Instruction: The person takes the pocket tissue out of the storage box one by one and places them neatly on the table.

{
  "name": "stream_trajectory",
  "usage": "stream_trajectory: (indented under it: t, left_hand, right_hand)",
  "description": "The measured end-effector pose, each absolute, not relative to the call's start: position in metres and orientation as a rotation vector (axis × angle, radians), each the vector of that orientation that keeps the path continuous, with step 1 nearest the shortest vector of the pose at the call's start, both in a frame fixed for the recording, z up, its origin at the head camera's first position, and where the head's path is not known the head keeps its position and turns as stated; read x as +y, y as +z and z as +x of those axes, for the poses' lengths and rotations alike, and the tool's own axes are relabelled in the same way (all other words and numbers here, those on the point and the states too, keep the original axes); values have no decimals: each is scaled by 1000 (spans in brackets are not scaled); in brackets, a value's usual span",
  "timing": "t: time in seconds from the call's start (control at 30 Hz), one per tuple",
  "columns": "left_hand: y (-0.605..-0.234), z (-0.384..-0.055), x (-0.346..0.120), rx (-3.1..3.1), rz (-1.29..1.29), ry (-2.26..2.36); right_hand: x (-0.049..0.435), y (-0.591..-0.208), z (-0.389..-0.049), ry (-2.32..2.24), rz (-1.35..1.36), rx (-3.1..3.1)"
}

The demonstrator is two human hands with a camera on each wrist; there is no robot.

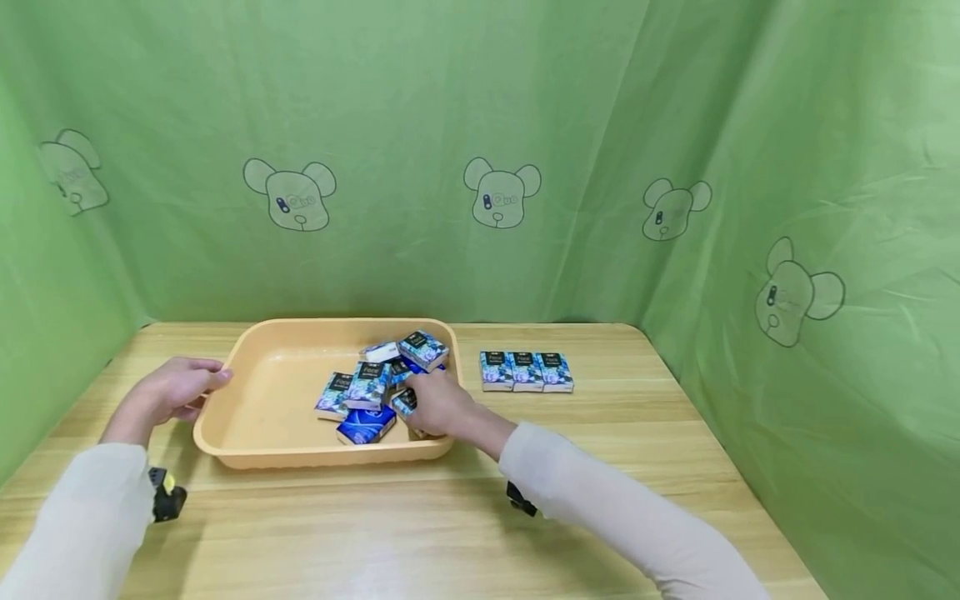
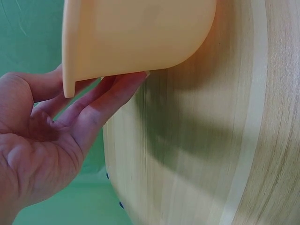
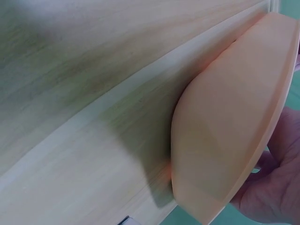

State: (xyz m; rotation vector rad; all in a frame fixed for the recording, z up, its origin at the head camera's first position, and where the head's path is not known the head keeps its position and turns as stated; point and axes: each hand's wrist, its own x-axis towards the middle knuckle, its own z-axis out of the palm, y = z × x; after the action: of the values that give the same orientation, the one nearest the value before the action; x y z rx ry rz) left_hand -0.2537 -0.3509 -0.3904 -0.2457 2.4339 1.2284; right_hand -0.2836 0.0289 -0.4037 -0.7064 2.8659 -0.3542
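Observation:
A shallow peach plastic tray (image 1: 255, 417) stands on the table, with several blue floral tissue packs (image 1: 367, 385) heaped in its right half. My left hand (image 1: 180, 387) holds the tray's left end, thumb at the rim and fingers against the outer wall, as the left wrist view also shows. Over the tray's right side, my right hand (image 1: 442, 404) reaches down into the heap. Its fingers and thumb are curled about a tissue pack (image 1: 405, 403) with a dark label. In the right wrist view the tray wall (image 3: 225, 117) hides most of the fingers.
To the right of the tray, three matching tissue packs (image 1: 527, 372) lie side by side in a row on the wooden table (image 1: 360, 533). Green curtains (image 1: 405, 100) with bear-head prints hang behind the table and along both sides.

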Motion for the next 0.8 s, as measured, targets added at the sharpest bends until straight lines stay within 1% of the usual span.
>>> stream_trajectory:
  t: [0.4, 0.63, 0.8]
  left_hand:
    - [-392, -255, -352, 2437, -237, 1229]
    - [-392, -254, -351, 2432, -245, 1233]
    - [-391, -254, -352, 2439, -247, 1227]
  right_hand:
    - [29, -395, -284, -412, -721, 2859]
    - [32, -386, -285, -363, -738, 2900]
    - [34, -377, -288, -435, -731, 2907]
